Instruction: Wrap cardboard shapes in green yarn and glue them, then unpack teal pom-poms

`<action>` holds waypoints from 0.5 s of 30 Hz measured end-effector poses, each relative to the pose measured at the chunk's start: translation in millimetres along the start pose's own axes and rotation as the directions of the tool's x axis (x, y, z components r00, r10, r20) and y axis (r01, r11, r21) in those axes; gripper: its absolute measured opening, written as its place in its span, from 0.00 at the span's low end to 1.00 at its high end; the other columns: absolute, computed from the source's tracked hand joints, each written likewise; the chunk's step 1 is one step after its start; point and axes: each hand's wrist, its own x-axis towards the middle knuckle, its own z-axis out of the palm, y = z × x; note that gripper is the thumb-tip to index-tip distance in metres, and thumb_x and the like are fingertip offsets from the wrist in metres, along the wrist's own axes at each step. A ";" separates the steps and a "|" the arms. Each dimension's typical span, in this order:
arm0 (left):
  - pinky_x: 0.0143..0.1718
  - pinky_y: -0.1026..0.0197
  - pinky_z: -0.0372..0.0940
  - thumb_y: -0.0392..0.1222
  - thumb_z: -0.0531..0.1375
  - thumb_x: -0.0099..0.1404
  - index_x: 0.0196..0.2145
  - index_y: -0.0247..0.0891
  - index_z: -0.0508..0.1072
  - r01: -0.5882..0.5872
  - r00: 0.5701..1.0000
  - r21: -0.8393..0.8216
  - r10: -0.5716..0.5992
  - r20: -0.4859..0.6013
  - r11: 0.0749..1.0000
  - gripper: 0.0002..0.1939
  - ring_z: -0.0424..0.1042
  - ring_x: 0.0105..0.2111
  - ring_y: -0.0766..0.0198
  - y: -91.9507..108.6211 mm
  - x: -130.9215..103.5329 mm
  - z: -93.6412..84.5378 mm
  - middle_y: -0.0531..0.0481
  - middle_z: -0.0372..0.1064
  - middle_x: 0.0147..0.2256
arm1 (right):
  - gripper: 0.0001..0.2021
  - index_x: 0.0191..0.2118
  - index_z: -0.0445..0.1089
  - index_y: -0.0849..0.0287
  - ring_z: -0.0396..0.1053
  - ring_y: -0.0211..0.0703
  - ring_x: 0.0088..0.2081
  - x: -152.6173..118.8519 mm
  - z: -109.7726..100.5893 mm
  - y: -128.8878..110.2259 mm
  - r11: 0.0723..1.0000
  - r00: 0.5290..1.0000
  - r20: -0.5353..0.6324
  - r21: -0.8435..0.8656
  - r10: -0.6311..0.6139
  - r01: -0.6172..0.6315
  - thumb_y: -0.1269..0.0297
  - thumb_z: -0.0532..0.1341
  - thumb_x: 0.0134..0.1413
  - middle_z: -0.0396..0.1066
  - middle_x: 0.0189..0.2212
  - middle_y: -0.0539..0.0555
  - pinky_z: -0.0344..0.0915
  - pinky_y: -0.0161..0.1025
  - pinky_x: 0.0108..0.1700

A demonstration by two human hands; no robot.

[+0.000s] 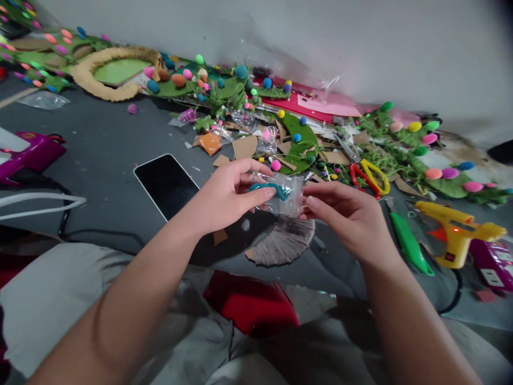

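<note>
A small clear plastic bag (294, 193) with a teal lump (282, 191) inside is held between both hands above the dark table. My left hand (232, 195) grips its left part, thumb across the front over the teal lump. At the bag's right edge, my right hand (344, 211) pinches the plastic between thumb and fingers. Just below the bag, a grey yarn-wrapped curved piece of cardboard (282, 243) lies on the table. A black-screened phone (166, 184) rests to the left of my left hand.
Yellow-and-red scissors (371, 179), a green cutter (409, 243) and a yellow glue gun (457, 230) lie at right. Cardboard scraps (245, 146), green leaves and colored balls line the back. A tan ring (88, 80) is back left; a purple device (34, 155) is at left.
</note>
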 end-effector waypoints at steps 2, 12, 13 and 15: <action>0.29 0.67 0.70 0.41 0.69 0.64 0.47 0.37 0.74 0.001 1.000 0.032 -0.002 0.007 0.999 0.15 0.75 0.27 0.70 0.6 -1.3 1.9 0.51 0.76 0.37 | 0.07 0.44 0.78 0.56 0.79 0.36 0.33 -1.0 0.3 2.3 1.000 0.999 -0.034 -0.025 -0.016 0.015 0.67 0.69 0.59 0.80 0.33 0.50 0.80 0.34 0.40; 0.28 0.65 0.69 0.45 0.68 0.64 0.49 0.40 0.74 -0.007 0.999 0.103 0.004 0.033 0.995 0.17 0.75 0.27 0.67 -4.0 -6.0 -3.6 0.49 0.77 0.38 | 0.07 0.41 0.77 0.55 0.78 0.40 0.33 3.3 9.4 4.5 0.997 0.999 -0.003 -0.052 -0.049 0.049 0.64 0.71 0.56 0.79 0.32 0.51 0.80 0.39 0.37; 0.28 0.65 0.69 0.45 0.68 0.64 0.49 0.40 0.74 -0.013 0.999 0.107 0.010 0.033 0.994 0.17 0.75 0.27 0.67 -3.8 -6.2 -3.6 0.49 0.77 0.38 | 0.07 0.41 0.76 0.55 0.78 0.40 0.33 3.2 9.8 5.5 0.997 0.999 0.002 -0.054 -0.048 0.048 0.64 0.71 0.56 0.79 0.32 0.51 0.80 0.39 0.37; 0.29 0.64 0.69 0.44 0.68 0.64 0.49 0.39 0.75 -0.028 0.999 0.114 0.023 0.041 0.993 0.17 0.74 0.27 0.67 -1.4 -4.7 -3.8 0.49 0.77 0.37 | 0.08 0.41 0.76 0.55 0.78 0.39 0.32 4.3 11.1 7.5 0.997 0.999 0.006 -0.062 -0.050 0.050 0.65 0.71 0.56 0.78 0.32 0.50 0.79 0.38 0.37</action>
